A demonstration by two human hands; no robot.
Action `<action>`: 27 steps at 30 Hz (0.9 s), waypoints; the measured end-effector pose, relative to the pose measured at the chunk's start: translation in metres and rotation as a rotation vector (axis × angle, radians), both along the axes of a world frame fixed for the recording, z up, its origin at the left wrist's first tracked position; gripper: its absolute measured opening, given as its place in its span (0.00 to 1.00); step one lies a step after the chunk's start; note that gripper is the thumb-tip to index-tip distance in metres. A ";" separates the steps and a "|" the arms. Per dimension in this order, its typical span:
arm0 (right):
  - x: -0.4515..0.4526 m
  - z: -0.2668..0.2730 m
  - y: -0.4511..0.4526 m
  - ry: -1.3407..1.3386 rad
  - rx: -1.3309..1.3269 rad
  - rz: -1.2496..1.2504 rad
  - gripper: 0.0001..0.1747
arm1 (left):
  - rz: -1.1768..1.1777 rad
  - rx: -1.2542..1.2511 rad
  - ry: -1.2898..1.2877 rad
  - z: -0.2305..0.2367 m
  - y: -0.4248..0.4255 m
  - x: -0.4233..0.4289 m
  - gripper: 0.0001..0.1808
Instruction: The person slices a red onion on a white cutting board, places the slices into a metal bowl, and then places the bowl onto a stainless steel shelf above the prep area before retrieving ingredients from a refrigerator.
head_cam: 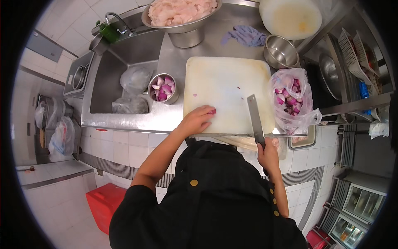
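Observation:
On the left part of a white cutting board, my left hand has its fingertips on a small purple onion piece, mostly covered by them. My right hand grips the dark handle of a kitchen knife; its blade lies over the board's right side, pointing away from me. A few onion scraps dot the board. Left of it stands a steel cup of cut purple onions. A clear plastic bag of purple onions rests against the board's right edge.
Behind the board are a steel bowl of pale raw meat, a blue-grey cloth, a steel pot and a round white board. Plastic bags lie in the sink at left. A metal rack borders the right side.

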State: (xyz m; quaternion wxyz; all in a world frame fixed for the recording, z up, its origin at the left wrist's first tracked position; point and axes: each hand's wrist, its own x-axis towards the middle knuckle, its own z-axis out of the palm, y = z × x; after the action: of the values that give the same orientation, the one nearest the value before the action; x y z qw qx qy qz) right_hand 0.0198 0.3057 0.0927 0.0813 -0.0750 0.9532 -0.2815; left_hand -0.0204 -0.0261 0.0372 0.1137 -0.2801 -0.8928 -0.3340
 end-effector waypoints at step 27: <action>-0.037 0.002 -0.063 -0.220 -0.027 0.486 0.14 | 0.556 0.241 -0.013 -0.038 0.003 0.016 0.06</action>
State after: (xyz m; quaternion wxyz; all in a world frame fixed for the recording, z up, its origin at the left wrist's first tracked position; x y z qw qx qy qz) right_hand -0.0174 0.2429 0.0950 0.2487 -0.2716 0.8888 -0.2728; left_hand -0.0043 -0.0233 -0.0012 0.2274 -0.0072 -0.8899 -0.3954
